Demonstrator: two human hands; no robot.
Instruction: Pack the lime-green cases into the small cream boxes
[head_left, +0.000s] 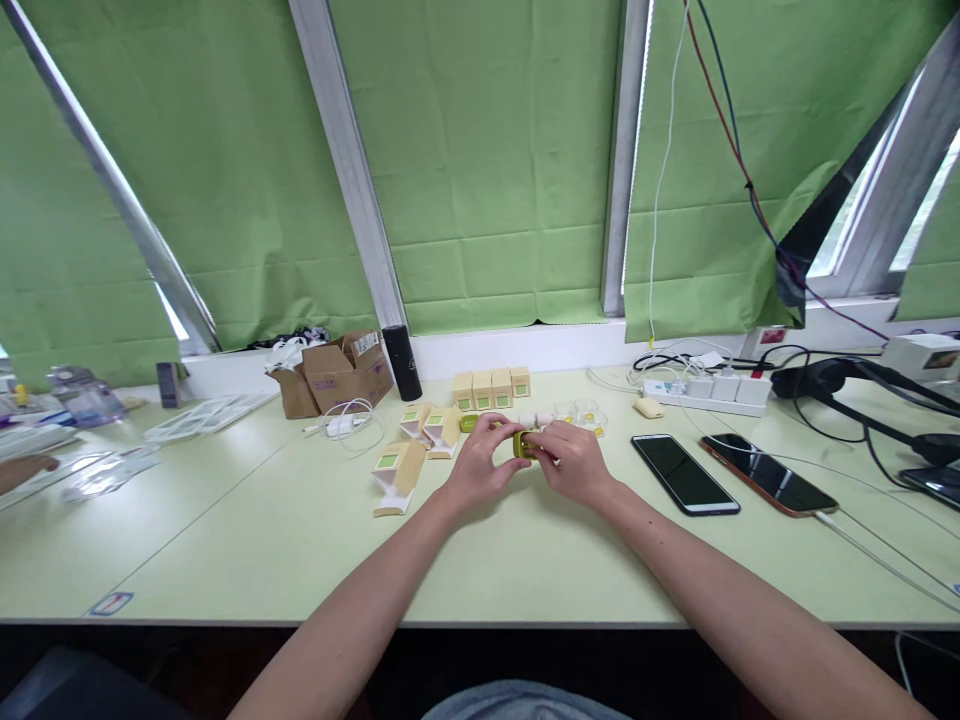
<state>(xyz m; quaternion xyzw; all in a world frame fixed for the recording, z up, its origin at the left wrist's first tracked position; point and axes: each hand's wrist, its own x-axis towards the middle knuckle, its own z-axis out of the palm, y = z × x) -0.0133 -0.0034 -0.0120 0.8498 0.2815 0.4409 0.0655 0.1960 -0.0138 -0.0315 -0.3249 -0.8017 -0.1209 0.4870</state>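
Between fingers [510,468], one green case [518,446]

Head camera, one: is looking forward and down from above the lap [525,703], sitting near the desk [247,550], facing green blinds [487,180].

Bare hands [480,460], bare forearms [390,580], blue-grey garment [525,703] below

Near the frame's centre, my left hand [484,462] grips a small green case [518,445] between thumb and fingers, while the fingers of my right hand [574,462] touch its right side. Opened cartons [405,468] lie left of centre; a row of small boxes [491,389] stands just above. Two phones [724,475] lie at right, below a power strip [739,393]. Green blinds [487,160] fill the top.
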